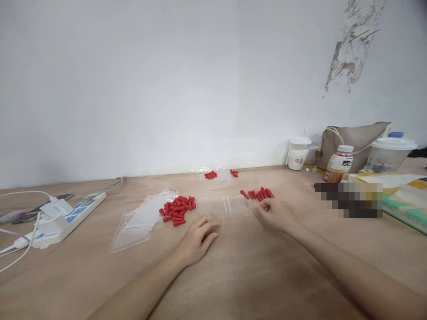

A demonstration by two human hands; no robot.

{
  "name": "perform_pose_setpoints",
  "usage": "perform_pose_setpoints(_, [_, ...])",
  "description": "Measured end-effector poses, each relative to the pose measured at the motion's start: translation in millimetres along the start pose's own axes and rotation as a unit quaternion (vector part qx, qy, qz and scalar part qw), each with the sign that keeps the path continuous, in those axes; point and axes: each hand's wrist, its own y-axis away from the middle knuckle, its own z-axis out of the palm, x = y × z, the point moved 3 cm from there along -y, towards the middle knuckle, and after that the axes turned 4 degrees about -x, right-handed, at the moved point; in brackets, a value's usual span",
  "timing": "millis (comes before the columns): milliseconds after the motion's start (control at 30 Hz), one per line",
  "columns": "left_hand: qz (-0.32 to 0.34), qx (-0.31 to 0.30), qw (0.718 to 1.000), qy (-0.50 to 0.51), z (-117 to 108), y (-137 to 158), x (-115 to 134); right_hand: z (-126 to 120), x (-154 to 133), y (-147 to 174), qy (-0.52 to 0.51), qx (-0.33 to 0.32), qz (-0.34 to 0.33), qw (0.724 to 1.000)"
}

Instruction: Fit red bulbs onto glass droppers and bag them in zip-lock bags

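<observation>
Seemingly part-done; red bulbs [178, 209] are heaped left of the clear tubes [222, 206], fewer lined up right; left hand [198, 240] is loosely opened; right hand's [275, 215] grip cannot be told.

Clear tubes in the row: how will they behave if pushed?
The clear tubes may roll and nudge neighbours, as they look slender and lie closely side by side. Likely light for their length, being thin and see-through. Possibly fragile, being so slim; glass or plastic can't be told.
</observation>
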Motion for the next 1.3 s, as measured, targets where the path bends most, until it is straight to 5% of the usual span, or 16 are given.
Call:
perform_pose_setpoints(200, [0.017,-0.024,1.0,0.008,2,-2,2,6,29,-38,0.076,0.021,0.134,0.988])
perform_pose_setpoints(600, [0.017,-0.03,0.999,-0.002,3,-2,0,18,25,-35,0.078,0.042,0.087,0.992])
perform_pose_setpoints(933, [0.022,-0.025,0.999,-0.006,3,-3,2,43,-1,-66,0.142,-0.028,0.105,0.984])
perform_pose_setpoints(1133, [0.012,-0.006,0.979,-0.205,-17,2,-1,54,-6,-72,0.163,-0.043,0.112,0.979])
perform_pose_setpoints(1300, [-0.113,-0.007,0.925,-0.362,-55,11,-29,47,-7,-63,0.16,-0.023,0.082,0.983])
